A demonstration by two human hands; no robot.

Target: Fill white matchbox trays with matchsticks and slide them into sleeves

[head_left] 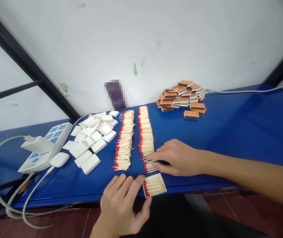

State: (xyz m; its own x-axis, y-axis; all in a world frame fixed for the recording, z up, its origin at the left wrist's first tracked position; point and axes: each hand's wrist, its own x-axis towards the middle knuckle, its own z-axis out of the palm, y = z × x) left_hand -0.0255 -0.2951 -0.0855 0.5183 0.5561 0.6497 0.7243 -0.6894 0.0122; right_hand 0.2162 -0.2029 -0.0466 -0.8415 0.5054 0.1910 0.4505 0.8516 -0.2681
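My left hand [123, 203] grips a small white matchbox tray [165, 185] by its left side, between thumb and forefinger, at the table's front edge. Red-headed matches [155, 185] lie side by side inside the tray, heads to the left. Just behind it, my right hand [174, 157] reaches in from the right, thumb and forefinger closing on matches at the near end of the right-hand row of matches [146, 132]. How many are between the fingertips I cannot tell. A second long row of matches [124, 140] runs parallel on the left, apart from both hands.
White tray pieces [91, 158] lie heaped at left, beside a power strip [59, 132] with a plugged-in charger [41, 145], a white earphone case [59, 159] and cables. Orange matchbox sleeves [181, 96] are piled at back right. A pixelated dark object [116, 96] leans against the wall.
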